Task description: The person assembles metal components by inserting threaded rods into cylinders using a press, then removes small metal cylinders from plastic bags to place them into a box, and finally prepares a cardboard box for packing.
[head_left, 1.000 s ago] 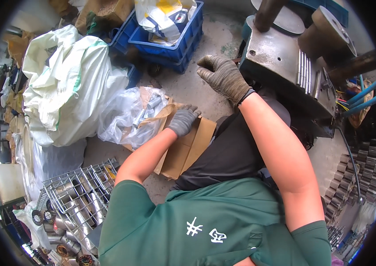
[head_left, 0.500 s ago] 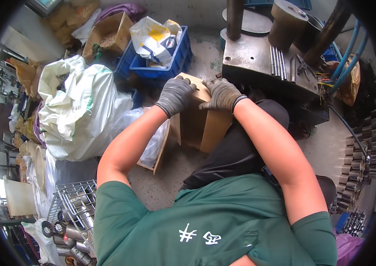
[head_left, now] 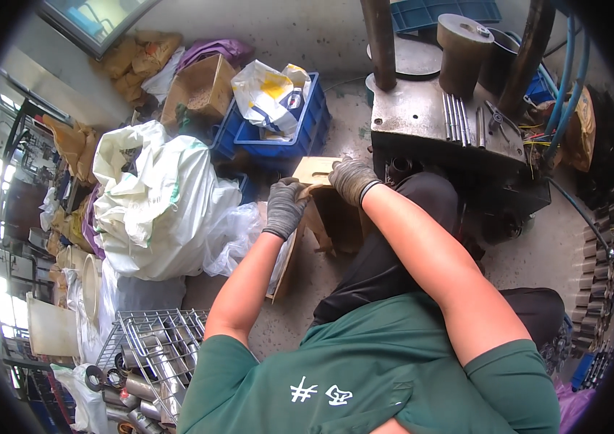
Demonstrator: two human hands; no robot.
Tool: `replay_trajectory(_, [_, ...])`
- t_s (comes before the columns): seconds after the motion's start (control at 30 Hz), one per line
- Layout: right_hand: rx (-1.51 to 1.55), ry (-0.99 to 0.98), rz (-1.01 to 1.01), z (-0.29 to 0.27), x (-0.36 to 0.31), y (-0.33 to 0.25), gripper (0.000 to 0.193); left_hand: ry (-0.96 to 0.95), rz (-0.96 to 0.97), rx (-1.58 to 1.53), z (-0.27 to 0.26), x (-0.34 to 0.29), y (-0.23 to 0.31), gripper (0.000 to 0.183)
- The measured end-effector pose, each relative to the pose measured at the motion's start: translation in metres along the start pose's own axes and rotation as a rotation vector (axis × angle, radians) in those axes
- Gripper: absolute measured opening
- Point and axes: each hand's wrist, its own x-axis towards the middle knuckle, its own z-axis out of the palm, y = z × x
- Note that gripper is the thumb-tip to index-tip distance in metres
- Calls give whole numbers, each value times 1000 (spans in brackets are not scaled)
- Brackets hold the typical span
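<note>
A tan box-like wooden stool (head_left: 314, 165) with a slot in its top stands in front of me, its dark hollow underside partly showing. My left hand (head_left: 285, 207), in a grey knit glove, is closed at the near left edge of the top, where a thin tan strip shows by the fingers. My right hand (head_left: 352, 181), gloved the same way, has its fingers curled over the right edge of the top, beside the slot. The fingertips of both hands are partly hidden.
A white woven sack (head_left: 155, 210) and a blue crate (head_left: 314, 116) stand left and beyond. At right is a metal press base (head_left: 408, 119) bearing rods and pliers. A wire basket (head_left: 144, 325) of metal cylinders lies near left; stacked metal parts (head_left: 596, 275) line the far right.
The view has shifted, so the surroundings sit lower. My left hand has slid toward me along the stool's left side, the right hand has drawn to the right edge, and the slot now shows.
</note>
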Motion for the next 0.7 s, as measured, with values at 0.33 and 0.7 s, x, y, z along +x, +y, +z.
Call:
replay_trajectory(0.33, [41,27,-52,-3,24,-14,29,211,-502,-790,35,-5,-64,24])
replay_trajectory(0.7, [438,445,161,8,35,13,50,639,-586,-1586,-116,13,-129,25])
